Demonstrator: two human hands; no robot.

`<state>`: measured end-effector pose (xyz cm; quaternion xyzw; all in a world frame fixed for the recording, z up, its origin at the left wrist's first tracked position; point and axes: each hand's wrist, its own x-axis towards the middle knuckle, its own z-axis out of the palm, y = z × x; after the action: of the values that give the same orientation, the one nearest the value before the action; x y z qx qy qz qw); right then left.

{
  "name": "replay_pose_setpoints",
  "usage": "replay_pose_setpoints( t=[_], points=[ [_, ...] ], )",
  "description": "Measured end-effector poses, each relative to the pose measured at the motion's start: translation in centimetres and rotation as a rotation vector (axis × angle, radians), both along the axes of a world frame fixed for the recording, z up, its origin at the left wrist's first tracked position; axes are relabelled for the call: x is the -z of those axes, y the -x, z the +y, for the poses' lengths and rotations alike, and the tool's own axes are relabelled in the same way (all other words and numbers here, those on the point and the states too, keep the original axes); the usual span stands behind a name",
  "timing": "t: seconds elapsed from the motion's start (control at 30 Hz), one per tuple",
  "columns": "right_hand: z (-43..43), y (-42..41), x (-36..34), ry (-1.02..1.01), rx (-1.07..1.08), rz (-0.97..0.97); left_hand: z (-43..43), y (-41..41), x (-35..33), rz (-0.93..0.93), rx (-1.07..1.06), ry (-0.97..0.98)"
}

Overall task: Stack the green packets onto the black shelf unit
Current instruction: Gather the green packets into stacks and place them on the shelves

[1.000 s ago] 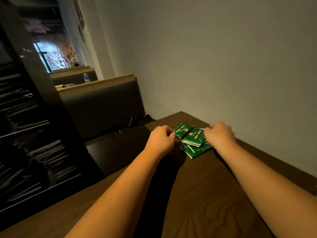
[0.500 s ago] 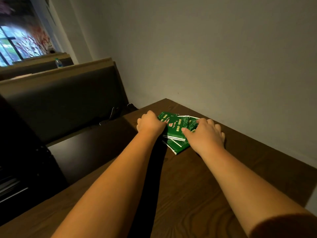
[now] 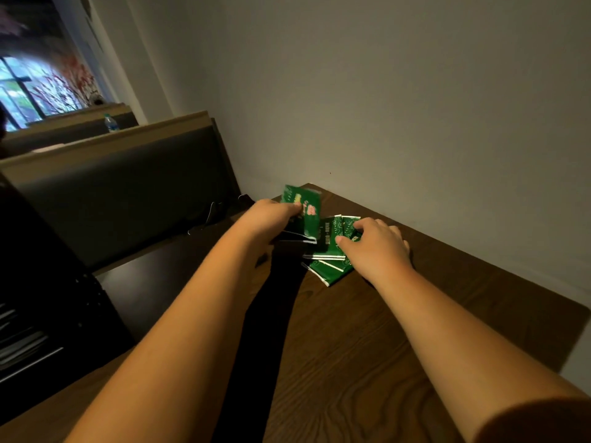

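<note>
Several green packets [image 3: 329,251] lie in a loose pile near the far corner of a dark wooden table [image 3: 367,346]. My left hand [image 3: 271,215] holds one green packet [image 3: 303,209] lifted off the table and tilted upright, blurred by motion. My right hand [image 3: 374,247] rests on top of the pile, thumb and fingers pinching the uppermost packet there. The black shelf unit [image 3: 38,314] stands at the left edge, with slotted shelves partly in view.
A grey wall [image 3: 415,107] runs along the table's far and right side. A dark padded booth bench [image 3: 128,187] stands behind the table, with a water bottle [image 3: 110,123] on the ledge beyond and a window at top left.
My left hand has lifted one green packet up off the pile. My right hand stays on the pile, fingers now curled on the top packet. The camera has swung slightly left.
</note>
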<state>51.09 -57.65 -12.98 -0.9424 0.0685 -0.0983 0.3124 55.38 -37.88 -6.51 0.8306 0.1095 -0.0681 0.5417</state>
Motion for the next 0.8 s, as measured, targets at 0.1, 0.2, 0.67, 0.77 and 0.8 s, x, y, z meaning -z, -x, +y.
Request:
replay_pose_setpoints(
  t=[0.1,0.2,0.67,0.77,0.8],
  points=[
    [-0.1,0.2,0.0,-0.186,0.025,-0.073,-2.3,1.0,1.3,0.036,0.075,-0.236],
    [-0.7,0.5,0.1,-0.267,0.12,-0.086,-3.9,1.2,1.8,-0.009,0.123,-0.421],
    [-1.0,0.3,0.7,-0.366,0.004,-0.097,-4.1,3.8,0.4,0.099,0.08,-0.102],
    [-0.8,0.5,1.0,-0.34,-0.043,-0.082,-3.7,4.6,0.8,0.106,0.058,-0.017],
    [-0.7,0.4,1.1,-0.334,-0.057,-0.086,-3.7,4.9,0.9,0.105,0.054,0.014]
  ],
)
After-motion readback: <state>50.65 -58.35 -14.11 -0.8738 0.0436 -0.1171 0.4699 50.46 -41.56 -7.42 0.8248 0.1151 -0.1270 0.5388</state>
